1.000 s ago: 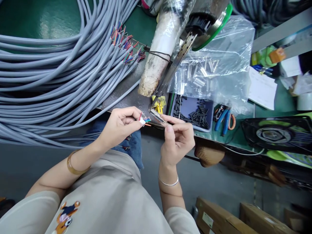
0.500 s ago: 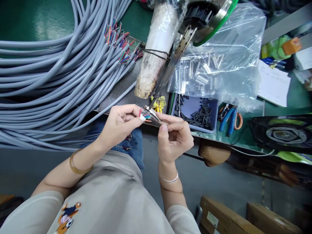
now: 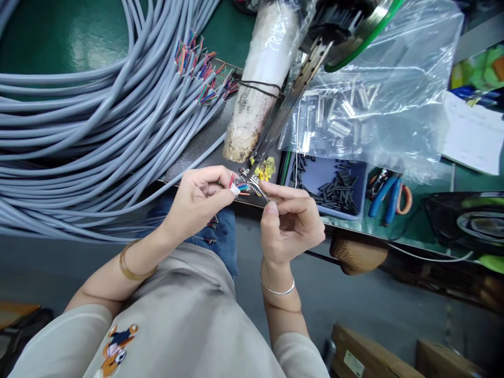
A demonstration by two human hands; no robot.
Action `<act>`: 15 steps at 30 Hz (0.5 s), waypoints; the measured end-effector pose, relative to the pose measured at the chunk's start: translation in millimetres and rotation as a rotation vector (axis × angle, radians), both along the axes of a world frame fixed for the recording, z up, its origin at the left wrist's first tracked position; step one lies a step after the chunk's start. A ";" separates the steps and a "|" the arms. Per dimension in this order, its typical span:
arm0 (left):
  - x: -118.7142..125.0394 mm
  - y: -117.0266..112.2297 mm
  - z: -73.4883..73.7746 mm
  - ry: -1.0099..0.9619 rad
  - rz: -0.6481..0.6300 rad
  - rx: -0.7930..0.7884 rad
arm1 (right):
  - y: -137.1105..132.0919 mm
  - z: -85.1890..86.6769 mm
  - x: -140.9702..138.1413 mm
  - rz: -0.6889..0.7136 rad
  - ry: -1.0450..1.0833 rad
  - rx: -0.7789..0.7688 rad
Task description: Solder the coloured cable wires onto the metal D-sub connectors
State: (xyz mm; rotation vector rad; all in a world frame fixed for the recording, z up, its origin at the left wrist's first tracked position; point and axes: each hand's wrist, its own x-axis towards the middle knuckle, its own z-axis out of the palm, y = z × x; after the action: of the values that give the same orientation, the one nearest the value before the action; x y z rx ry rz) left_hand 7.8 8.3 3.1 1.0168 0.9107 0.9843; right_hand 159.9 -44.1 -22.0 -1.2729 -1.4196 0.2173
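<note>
My left hand is closed in a pinch on the stripped end of a cable, its coloured wires fanning out past the fingertips. Just beyond them a small metal multi-pin connector sits under the dark tip of a slanting metal bar. My right hand pinches a thin solder wire between thumb and fingers, its end reaching the connector. A fine strand runs down behind this hand from the green-rimmed reel. The fingers partly hide the connector.
Grey cables with stripped ends pile up on the left. A plastic-wrapped white cylinder stands beside the bar. To the right are a blue tray of black sleeves, a clear bag of connectors and blue-handled pliers.
The whole view has shifted, so the bench things appear further right. Both hands keep their grip near the connector, and the right fingertips sit slightly further from it.
</note>
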 end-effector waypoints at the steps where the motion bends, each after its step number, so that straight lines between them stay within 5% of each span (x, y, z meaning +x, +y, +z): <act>1: -0.3 0.0 0.9 0.006 -0.003 0.003 | 0.5 1.0 -0.1 0.001 -0.009 0.011; 15: -0.8 1.7 4.4 0.010 -0.031 -0.023 | 0.8 0.3 0.5 -0.008 -0.131 0.078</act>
State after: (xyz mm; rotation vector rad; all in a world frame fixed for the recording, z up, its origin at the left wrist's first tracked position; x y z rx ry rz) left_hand 7.0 10.0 7.5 1.0146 0.9105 0.9414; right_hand 160.4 -43.3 -21.7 -1.2465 -1.5196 0.0732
